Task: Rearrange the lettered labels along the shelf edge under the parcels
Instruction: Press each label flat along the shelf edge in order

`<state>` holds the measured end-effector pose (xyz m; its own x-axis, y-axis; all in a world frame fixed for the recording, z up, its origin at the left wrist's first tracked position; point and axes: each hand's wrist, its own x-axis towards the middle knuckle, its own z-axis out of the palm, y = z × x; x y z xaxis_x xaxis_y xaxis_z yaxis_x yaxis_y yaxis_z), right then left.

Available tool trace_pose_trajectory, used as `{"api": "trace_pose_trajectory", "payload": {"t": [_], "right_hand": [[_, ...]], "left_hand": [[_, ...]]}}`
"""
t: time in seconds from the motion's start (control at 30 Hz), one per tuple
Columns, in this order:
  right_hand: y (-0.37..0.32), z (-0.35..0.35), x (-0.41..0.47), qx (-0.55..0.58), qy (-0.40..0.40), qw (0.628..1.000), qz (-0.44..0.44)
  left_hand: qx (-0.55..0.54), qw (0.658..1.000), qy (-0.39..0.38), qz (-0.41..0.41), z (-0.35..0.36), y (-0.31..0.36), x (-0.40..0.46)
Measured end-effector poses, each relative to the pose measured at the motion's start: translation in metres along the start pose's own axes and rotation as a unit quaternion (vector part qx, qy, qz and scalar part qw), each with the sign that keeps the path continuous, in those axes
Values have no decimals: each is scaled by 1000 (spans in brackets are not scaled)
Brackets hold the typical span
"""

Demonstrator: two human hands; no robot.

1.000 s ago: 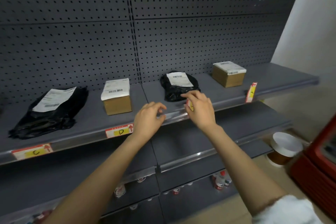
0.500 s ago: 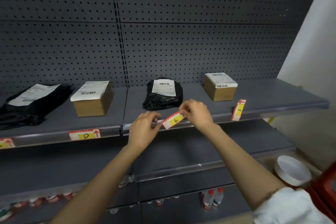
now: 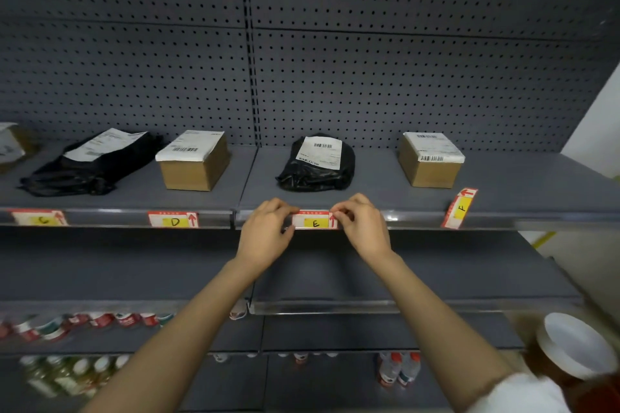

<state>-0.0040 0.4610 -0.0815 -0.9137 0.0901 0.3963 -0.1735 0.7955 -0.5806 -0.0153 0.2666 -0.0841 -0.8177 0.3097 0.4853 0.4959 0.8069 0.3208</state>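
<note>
The label marked E lies level in the shelf edge rail, below the middle black bag parcel. My left hand pinches its left end and my right hand pinches its right end. Label D sits in the rail under a cardboard box parcel. Label C sits under a flat black bag parcel. Label F stands tilted and half out of the rail, right of the box parcel above it.
A grey pegboard wall backs the shelf. Another parcel shows at the far left. Lower shelves hold several bottles and cans. A jar with a white lid stands at the lower right beside a white wall.
The E label was tilted between my hands and is now level in the rail. My head has moved up and to face the shelf squarely.
</note>
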Motion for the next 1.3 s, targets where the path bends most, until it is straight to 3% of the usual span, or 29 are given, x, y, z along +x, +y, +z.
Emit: {"api": "trace_pose_trajectory", "payload": {"t": [0.37,0.53,0.67,0.87,1.2,1.3], "right_hand": [[-8,-19,-15,-145,-48,988,-38],[1,-34,-29,-166,-34,985,-40],[25,-58,-41,-183,-1,983,-15],[67,-101,-43,-194,50,980,11],[127,-169,2,-309,-2,949,-56],[146,-183,3,-282,-1,958,-47]], "left_hand": [[23,998,-62,1,-11,3,9],[-20,999,-25,11,-4,17,4],[-90,995,-8,29,11,52,12],[-152,986,-46,47,43,113,39],[-140,989,-45,34,100,199,72],[-116,992,-34,32,114,212,72]]}}
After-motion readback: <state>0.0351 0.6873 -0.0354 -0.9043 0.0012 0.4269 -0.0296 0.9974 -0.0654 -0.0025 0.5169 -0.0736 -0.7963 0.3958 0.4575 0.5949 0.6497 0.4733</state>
